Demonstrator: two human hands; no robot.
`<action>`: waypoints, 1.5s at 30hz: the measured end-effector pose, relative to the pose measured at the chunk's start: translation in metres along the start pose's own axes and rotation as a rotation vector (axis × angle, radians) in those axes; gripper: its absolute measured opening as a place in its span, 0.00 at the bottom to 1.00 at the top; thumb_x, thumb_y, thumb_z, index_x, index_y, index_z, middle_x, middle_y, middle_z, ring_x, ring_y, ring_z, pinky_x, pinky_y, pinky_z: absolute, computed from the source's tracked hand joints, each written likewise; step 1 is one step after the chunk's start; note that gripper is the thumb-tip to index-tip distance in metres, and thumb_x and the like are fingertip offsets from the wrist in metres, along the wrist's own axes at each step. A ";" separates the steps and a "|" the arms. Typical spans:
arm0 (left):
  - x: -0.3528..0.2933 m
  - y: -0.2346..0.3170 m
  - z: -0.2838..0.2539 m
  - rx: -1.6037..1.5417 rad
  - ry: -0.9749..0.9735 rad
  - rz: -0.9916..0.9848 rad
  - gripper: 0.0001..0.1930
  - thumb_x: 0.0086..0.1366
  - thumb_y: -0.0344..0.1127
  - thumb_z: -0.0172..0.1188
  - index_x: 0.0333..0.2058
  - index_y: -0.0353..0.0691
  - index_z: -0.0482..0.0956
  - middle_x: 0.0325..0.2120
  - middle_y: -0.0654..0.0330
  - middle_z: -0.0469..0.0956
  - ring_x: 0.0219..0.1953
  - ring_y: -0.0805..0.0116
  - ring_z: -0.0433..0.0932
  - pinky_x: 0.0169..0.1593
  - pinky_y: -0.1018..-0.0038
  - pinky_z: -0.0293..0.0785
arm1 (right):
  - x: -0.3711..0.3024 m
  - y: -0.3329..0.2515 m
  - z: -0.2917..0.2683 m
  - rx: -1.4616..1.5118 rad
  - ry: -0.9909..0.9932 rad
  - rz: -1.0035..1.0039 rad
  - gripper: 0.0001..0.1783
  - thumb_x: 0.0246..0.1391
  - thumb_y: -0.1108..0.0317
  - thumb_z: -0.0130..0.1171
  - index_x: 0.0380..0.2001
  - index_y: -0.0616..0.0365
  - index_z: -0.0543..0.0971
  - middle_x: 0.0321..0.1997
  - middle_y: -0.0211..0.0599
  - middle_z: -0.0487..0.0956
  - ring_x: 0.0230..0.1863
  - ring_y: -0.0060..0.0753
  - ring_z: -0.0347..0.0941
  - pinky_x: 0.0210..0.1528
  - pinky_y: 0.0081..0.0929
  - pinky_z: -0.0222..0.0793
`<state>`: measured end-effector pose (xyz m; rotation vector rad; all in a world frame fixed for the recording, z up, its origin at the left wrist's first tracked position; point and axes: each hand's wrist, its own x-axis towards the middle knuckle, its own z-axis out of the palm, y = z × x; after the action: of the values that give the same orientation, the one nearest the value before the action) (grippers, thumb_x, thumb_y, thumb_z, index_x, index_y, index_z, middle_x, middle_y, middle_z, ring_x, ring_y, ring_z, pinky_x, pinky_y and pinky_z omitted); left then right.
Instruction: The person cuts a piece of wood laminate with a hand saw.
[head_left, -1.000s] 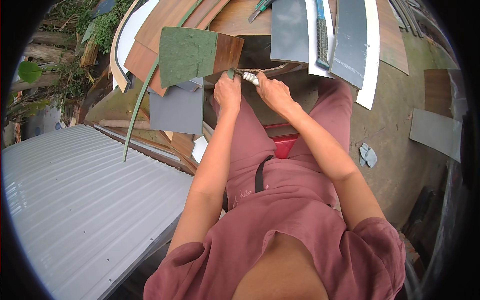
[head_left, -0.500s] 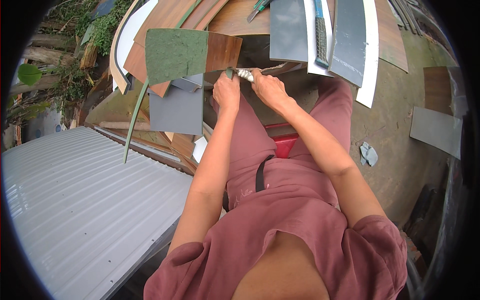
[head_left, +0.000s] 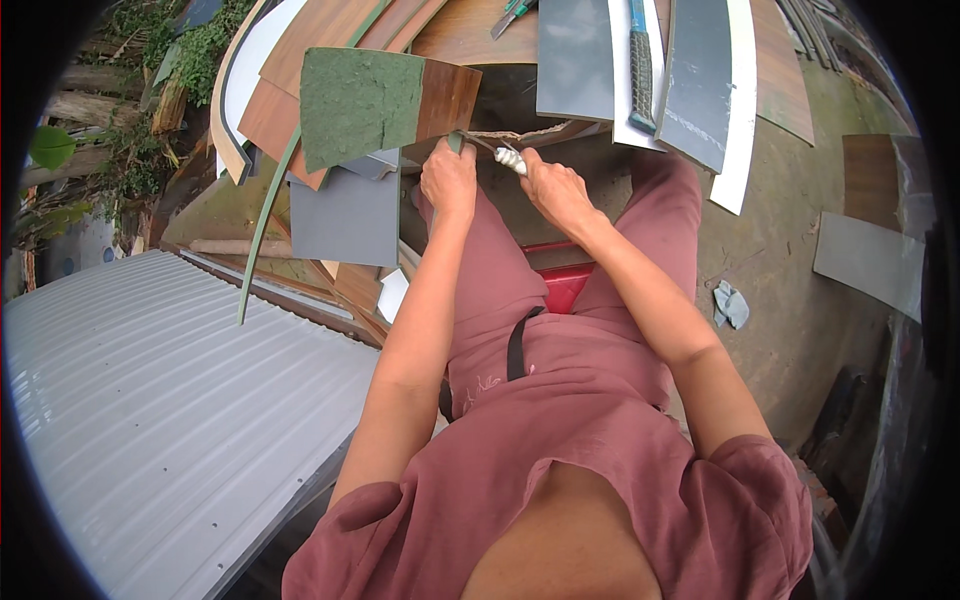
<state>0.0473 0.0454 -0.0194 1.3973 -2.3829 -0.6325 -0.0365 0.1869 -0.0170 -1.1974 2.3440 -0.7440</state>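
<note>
My left hand is closed, with the end of a green strip standing up out of its fingers. Closed round a tool with a white wrapped handle is my right hand; a thin part reaches from the handle toward my left hand, too small to make out as a blade. Just beyond my left hand lies a board, one part rough green and the other brown wood-grain. A torn brown edge shows past both hands.
A blue-and-black-handled hammer and a green utility knife lie on the stacked panels ahead. A long green strip hangs down at the left, above a corrugated metal sheet. A crumpled cloth lies on the ground at right.
My right hand has moved a little right and down with the tool, widening the gap to my left hand. The green-and-brown board appears shifted slightly. My left hand keeps its hold.
</note>
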 end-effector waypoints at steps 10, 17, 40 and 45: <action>0.001 0.000 0.000 -0.041 -0.010 -0.006 0.17 0.55 0.44 0.53 0.32 0.34 0.78 0.28 0.40 0.78 0.36 0.39 0.76 0.42 0.53 0.70 | -0.018 0.026 0.002 -0.042 0.000 -0.018 0.13 0.53 0.69 0.52 0.39 0.59 0.63 0.24 0.54 0.77 0.30 0.60 0.75 0.32 0.52 0.70; 0.001 0.000 0.000 -0.012 0.001 -0.008 0.17 0.55 0.44 0.53 0.32 0.34 0.78 0.28 0.41 0.78 0.36 0.39 0.76 0.42 0.54 0.70 | -0.004 0.012 0.004 -0.017 0.011 -0.013 0.12 0.53 0.70 0.51 0.38 0.59 0.63 0.23 0.54 0.77 0.30 0.59 0.75 0.33 0.52 0.70; 0.000 0.001 0.002 -0.065 0.002 0.010 0.17 0.55 0.44 0.53 0.31 0.33 0.78 0.27 0.40 0.78 0.35 0.39 0.76 0.41 0.54 0.70 | 0.020 -0.007 0.009 0.051 0.065 -0.043 0.13 0.53 0.68 0.52 0.40 0.59 0.64 0.24 0.54 0.77 0.30 0.61 0.74 0.31 0.53 0.70; 0.004 -0.005 0.004 -0.042 -0.002 0.000 0.17 0.54 0.43 0.52 0.31 0.33 0.78 0.27 0.40 0.78 0.35 0.39 0.76 0.41 0.54 0.70 | -0.017 0.026 0.004 -0.023 0.017 -0.022 0.11 0.53 0.68 0.51 0.37 0.59 0.64 0.24 0.53 0.77 0.30 0.60 0.75 0.32 0.52 0.70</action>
<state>0.0472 0.0412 -0.0254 1.3804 -2.3573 -0.6800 -0.0404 0.2122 -0.0344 -1.2329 2.3631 -0.7386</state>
